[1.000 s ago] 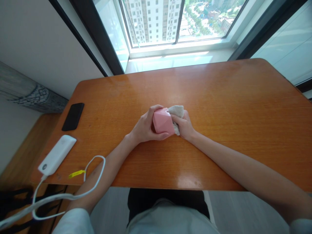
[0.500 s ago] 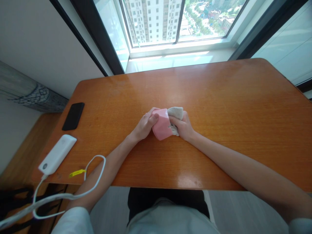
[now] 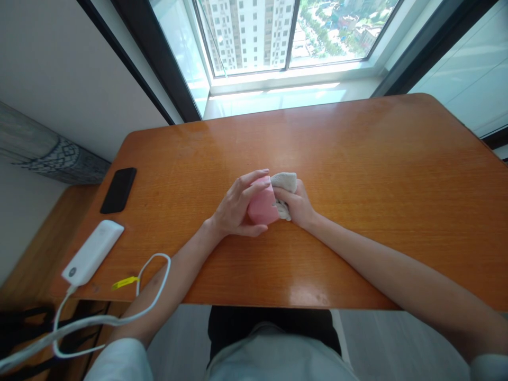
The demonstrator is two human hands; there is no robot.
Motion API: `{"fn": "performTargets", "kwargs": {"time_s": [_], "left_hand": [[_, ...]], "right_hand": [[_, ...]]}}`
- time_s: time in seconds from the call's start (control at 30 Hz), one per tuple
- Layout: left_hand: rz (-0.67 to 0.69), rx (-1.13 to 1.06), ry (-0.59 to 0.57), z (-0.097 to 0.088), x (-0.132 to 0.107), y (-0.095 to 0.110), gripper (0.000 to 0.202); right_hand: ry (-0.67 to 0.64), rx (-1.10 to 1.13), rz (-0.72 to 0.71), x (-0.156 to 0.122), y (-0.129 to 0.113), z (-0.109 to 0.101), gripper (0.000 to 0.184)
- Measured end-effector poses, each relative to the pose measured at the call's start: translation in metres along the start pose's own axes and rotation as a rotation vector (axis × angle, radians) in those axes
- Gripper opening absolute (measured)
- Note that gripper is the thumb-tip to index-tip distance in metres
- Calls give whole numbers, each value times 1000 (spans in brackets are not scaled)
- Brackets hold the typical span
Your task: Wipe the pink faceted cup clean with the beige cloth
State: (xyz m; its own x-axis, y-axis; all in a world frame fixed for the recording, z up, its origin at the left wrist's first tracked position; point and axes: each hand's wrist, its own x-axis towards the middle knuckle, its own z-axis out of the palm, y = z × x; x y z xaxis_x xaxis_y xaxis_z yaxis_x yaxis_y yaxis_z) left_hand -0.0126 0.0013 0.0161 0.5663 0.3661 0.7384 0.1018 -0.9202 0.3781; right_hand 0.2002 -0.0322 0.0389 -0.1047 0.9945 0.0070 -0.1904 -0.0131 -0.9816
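Note:
A pink faceted cup-like container [image 3: 262, 205] lies tilted on its side above the middle of the table, its mouth facing right. My left hand [image 3: 239, 203] curves around its closed end from the left, fingers across the top and thumb stretched along the near side. A light grey cloth [image 3: 286, 181] sticks out of the mouth. My right hand [image 3: 299, 205] grips this cloth, with the fingertips hidden behind the rim and the cloth. How far the cloth reaches inside cannot be seen.
On the wooden table [image 3: 357, 174], a black phone [image 3: 118, 190] and a white power bank [image 3: 93, 253] lie at the left. A white cable [image 3: 164, 275] with a yellow tag [image 3: 125, 282] loops over my left forearm. A window [image 3: 254, 42] stands behind the table.
My left hand has shifted its hold: the fingers now reach over the top of the container and the thumb has moved to the near side. Container, cloth and right hand stay nearly in place.

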Motion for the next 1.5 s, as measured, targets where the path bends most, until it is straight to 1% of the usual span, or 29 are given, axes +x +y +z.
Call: {"fn": "performTargets", "kwargs": {"time_s": [0.07,0.13,0.23,0.33,0.47,0.63,0.77,0.87,0.93,1.1,1.23,1.3,1.4,1.5], "left_hand": [[83,74,-33,-1,0,-4,120],[125,122,-48,-2,-1,-7,129],[131,172,-83,-4,-2,-9,123],[114,203,-96,-4,-1,-7,117],[66,177,-66,-2,3,-2,114],[-23,102,-32,-2,8,8,111],[-117,-8,11,0,10,11,102],[-272,-168,39,3,7,10,90],[-387,-262,31,3,5,9,84],[-563,-374,30,3,6,13,81],[-787,-485,34,2,12,19,76],[-871,-529,45,2,13,20,77],[-915,-567,67,6,13,19,76],[-852,-579,162,13,11,18,68]], "right_hand": [[-1,21,-2,0,1,0,25],[1,38,1,0,2,0,26],[-5,42,12,1,2,1,30],[-2,22,-8,1,4,0,32],[10,-9,-43,1,5,-1,34],[16,-19,-35,0,0,0,35],[26,-19,-52,-2,-2,2,33],[17,-38,-42,-3,-1,1,35],[8,-54,-39,-3,1,0,36],[-3,-80,-40,-3,3,-1,38],[-29,-84,-38,-4,1,1,41],[-41,-87,-45,-5,1,1,40],[-56,-84,-44,-6,2,1,38],[-50,-72,-40,-5,3,2,34]]}}
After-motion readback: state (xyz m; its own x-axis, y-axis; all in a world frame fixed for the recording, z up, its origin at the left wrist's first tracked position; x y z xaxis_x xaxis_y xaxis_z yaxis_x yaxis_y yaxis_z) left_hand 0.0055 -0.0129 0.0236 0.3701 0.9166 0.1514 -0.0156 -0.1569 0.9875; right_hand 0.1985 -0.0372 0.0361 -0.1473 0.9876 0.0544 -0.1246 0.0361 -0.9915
